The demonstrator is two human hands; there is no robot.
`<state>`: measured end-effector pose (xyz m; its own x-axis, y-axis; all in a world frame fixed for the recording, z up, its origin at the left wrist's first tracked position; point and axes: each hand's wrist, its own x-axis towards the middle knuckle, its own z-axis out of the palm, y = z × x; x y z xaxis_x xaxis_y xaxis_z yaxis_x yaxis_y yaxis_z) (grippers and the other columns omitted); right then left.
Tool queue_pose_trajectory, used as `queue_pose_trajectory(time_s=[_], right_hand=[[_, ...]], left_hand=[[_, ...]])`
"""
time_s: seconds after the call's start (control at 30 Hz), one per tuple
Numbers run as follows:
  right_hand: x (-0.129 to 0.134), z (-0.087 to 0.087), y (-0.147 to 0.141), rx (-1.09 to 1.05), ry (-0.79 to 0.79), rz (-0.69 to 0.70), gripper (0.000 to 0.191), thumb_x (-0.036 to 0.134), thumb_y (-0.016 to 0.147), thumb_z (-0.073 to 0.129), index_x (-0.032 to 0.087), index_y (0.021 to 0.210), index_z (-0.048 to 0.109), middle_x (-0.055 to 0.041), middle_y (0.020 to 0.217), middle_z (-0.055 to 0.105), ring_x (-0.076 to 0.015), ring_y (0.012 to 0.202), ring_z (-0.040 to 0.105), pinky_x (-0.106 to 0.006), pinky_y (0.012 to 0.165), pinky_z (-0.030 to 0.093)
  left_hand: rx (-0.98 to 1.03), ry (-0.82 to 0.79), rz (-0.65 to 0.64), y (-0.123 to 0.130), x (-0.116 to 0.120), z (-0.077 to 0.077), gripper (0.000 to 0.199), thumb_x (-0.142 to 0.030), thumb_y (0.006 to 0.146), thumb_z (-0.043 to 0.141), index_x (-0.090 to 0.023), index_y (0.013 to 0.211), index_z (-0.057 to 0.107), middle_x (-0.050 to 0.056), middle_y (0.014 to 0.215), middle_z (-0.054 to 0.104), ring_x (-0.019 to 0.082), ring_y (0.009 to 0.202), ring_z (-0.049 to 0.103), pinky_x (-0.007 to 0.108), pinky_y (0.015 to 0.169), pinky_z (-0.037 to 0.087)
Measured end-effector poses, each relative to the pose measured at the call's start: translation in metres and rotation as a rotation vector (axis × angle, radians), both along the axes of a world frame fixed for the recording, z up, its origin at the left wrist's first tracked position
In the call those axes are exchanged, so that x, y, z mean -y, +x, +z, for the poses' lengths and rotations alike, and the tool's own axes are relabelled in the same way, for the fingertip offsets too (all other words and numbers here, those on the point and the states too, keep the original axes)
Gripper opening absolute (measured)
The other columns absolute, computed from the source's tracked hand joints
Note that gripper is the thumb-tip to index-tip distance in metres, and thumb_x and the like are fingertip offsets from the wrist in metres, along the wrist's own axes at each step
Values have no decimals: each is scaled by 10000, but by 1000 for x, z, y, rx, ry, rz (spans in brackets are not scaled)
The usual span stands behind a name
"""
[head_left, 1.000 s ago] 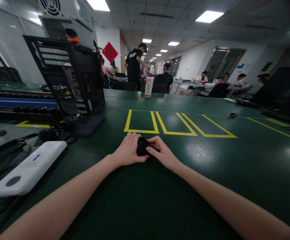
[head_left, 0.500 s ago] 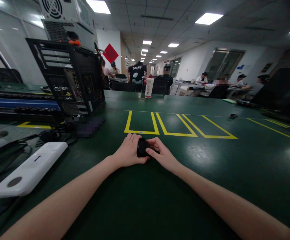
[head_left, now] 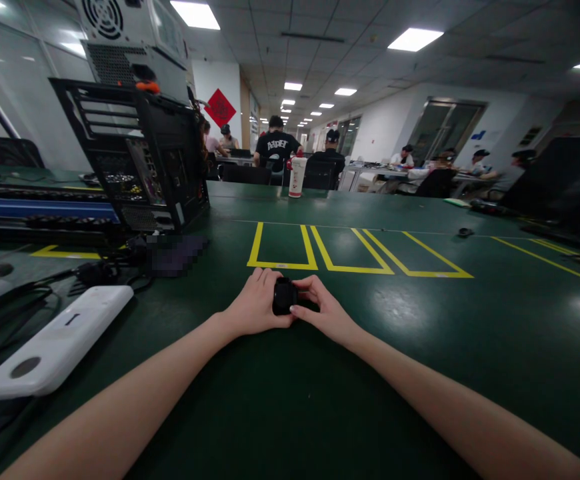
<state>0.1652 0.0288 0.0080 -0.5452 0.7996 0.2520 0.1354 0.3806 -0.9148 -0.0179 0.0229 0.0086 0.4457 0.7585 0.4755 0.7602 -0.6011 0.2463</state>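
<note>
A small black rounded object (head_left: 285, 297) is held between both hands, low over the green table in front of me; its exact kind I cannot make out. My left hand (head_left: 256, 303) wraps its left side, with the fingers over the far edge and the thumb along the near side. From the right, my right hand (head_left: 323, 308) pinches the object's side, thumb at the near edge and fingers behind. Just beyond the hands lies a yellow tape outline (head_left: 283, 265) on the table.
An open black computer case (head_left: 170, 160) stands at the left with dark cables below it. A white power-bank-like device (head_left: 65, 340) lies nearer. A white cup (head_left: 297, 175) stands at the far edge, and a small black round piece (head_left: 465, 232) lies right. Several people sit beyond.
The right thumb has slid slightly down along the black object's near edge. Both hands otherwise keep their hold and place. A person in the background now sits more upright.
</note>
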Motion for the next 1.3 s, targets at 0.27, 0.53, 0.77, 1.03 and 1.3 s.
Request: queue_pose_trajectory(time_s=[0.27,0.53,0.77,1.03,1.3], right_hand=[[-3,-4,-2,-17,1,-42,272,266,788,532,228,1046,453,-41,1071,512,-173,995,532,-374,879,433],[-4,-4,0,13,27,2,333,255,759,574,218,1071,463,-47,1082,528,-189,1019,521,-400,918,394],[-5,-7,-3,-25,-1,-25,219,288,801,517,233,1011,487,-30,1044,545,-176,991,535,-389,890,418],[-7,-8,0,17,-12,-1,357,232,767,559,236,1105,444,-49,1137,495,-200,1058,496,-424,922,391],[-6,-5,0,-43,-21,4,241,266,772,560,221,992,473,-32,1025,539,-180,1004,523,-404,909,398]], left_hand=[[2,3,-2,0,1,2,575,-501,636,595,-131,1041,423,96,967,476,244,882,447,387,778,413],[-4,18,5,0,-1,-2,585,-488,624,607,-137,1049,410,97,978,469,254,895,443,393,782,409],[-12,8,-2,0,0,0,592,-505,625,604,-141,1050,412,87,959,470,245,877,444,384,765,415],[-9,26,-5,1,-2,-2,577,-498,639,592,-129,1047,418,97,967,475,247,880,446,388,770,412],[-19,21,-5,0,-2,-1,589,-506,628,599,-128,1042,419,93,961,473,241,870,444,375,758,416]])
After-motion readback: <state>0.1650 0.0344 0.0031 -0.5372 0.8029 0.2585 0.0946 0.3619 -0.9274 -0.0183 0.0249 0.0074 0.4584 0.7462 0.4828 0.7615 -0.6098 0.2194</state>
